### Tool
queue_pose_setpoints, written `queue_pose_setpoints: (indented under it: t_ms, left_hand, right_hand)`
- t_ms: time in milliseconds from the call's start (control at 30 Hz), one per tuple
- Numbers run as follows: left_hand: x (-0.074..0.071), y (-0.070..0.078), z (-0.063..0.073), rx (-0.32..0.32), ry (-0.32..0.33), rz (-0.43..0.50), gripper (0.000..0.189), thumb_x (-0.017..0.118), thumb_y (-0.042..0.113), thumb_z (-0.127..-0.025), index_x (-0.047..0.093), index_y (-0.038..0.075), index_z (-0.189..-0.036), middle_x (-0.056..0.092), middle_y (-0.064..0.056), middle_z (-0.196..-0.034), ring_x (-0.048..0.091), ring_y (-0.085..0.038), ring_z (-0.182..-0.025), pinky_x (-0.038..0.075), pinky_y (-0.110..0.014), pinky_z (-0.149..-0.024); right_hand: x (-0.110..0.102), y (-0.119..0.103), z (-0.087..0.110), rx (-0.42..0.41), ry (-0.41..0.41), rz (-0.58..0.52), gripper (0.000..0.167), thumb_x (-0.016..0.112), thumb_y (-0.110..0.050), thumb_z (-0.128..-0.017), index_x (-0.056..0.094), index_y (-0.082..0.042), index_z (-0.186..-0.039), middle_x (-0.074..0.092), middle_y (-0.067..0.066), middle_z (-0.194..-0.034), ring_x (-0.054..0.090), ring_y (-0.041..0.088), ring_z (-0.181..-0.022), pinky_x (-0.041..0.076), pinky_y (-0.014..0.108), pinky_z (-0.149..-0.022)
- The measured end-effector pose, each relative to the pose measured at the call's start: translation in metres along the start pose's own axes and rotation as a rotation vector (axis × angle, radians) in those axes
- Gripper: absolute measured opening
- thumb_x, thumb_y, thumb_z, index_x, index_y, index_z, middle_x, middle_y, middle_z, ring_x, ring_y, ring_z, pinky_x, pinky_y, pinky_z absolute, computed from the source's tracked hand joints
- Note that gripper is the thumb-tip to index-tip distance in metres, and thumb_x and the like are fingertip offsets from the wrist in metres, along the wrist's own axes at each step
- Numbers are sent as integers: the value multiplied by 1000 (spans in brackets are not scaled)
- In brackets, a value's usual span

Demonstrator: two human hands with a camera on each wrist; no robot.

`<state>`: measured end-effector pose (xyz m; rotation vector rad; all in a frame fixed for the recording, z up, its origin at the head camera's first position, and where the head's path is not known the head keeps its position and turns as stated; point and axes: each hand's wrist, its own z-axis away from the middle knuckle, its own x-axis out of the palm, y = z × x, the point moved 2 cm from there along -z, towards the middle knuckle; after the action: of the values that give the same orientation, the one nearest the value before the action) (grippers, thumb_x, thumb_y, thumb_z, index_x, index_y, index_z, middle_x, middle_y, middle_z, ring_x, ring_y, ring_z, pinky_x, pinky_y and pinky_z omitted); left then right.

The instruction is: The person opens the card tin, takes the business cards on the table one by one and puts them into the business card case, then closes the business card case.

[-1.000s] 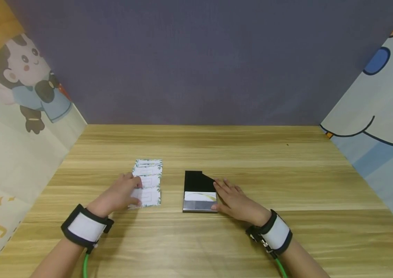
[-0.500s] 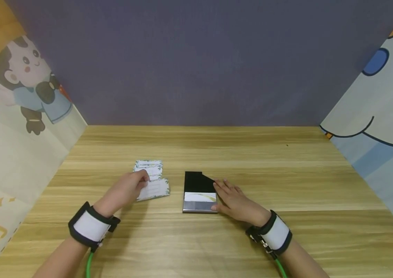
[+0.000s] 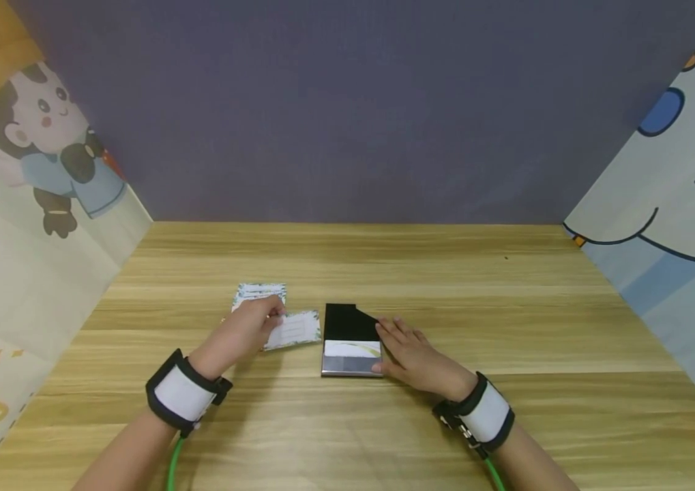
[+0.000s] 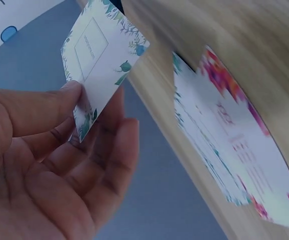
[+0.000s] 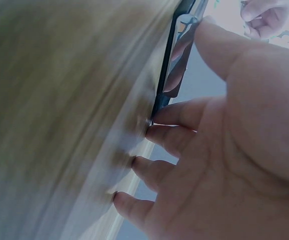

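My left hand [image 3: 238, 334] pinches a white card with a leafy border [image 4: 97, 55] between thumb and fingers, its far end close to the left side of the card case [image 3: 347, 323]. That case lies on the table, black with a silvery front strip; a white card with a yellow swirl [image 3: 353, 348] sits in it. My right hand [image 3: 419, 356] rests at the case's right side, fingers extended. In the right wrist view the thumb touches the case's edge, with fingertips [image 5: 139, 162] down by the table. More leafy cards [image 4: 204, 135] lie overlapped beyond my left hand, partly hidden.
In the left wrist view a card with pink and red flowers [image 4: 249, 145] lies beside the leafy ones. The wooden table [image 3: 445, 273] runs back to a dark grey panel [image 3: 347, 109]. Printed cartoon sheets [image 3: 28, 170] flank both sides.
My left hand has taken the nearest leafy card off the spread and carried it rightward to near the case, turning it slightly. My right hand and the case have stayed put.
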<state>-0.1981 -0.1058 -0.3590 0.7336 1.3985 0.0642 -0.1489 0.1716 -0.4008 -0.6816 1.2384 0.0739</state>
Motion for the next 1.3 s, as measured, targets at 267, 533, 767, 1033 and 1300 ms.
queue_pose_setpoints:
  t_ms: [267, 533, 767, 1033, 1300]
  left_hand:
    - [6, 16, -9, 50, 22, -7, 5, 57, 6, -88, 60, 7, -93, 62, -3, -82, 49, -10, -66, 42, -25, -60]
    - [14, 30, -16, 117, 52, 23, 6, 59, 5, -87, 60, 6, -92, 62, -3, -81, 48, -9, -65, 42, -24, -58]
    - [23, 41, -24, 117, 42, 44, 7, 58, 6, -88, 61, 9, -93, 63, -2, -84, 50, -8, -67, 44, -23, -60]
    - [33, 52, -31, 144, 32, 60, 6, 58, 7, -88, 61, 11, -91, 64, -1, -86, 51, -8, -69, 45, -24, -61]
    - [40, 56, -34, 192, 12, 67, 7, 58, 8, -88, 62, 11, -92, 65, -2, -87, 55, -7, -71, 46, -22, -62]
  right_hand:
    - [0, 2, -1, 6, 0, 22, 70, 48, -40, -92, 23, 2, -142, 17, 19, -151, 9, 39, -139, 17, 59, -107]
    - [2, 1, -2, 1, -4, 16, 69, 47, -40, -93, 23, 2, -142, 16, 18, -151, 10, 39, -138, 17, 59, -106]
    - [0, 0, -1, 3, 2, 19, 68, 47, -39, -93, 24, 3, -141, 18, 19, -150, 11, 40, -138, 18, 59, -106]
    - [0, -1, -1, -6, 12, 28, 68, 47, -39, -93, 26, 4, -141, 19, 20, -150, 13, 41, -137, 20, 60, -105]
    - [1, 0, -1, 12, 6, 35, 69, 47, -40, -92, 24, 4, -141, 16, 19, -151, 11, 40, -138, 20, 59, -105]
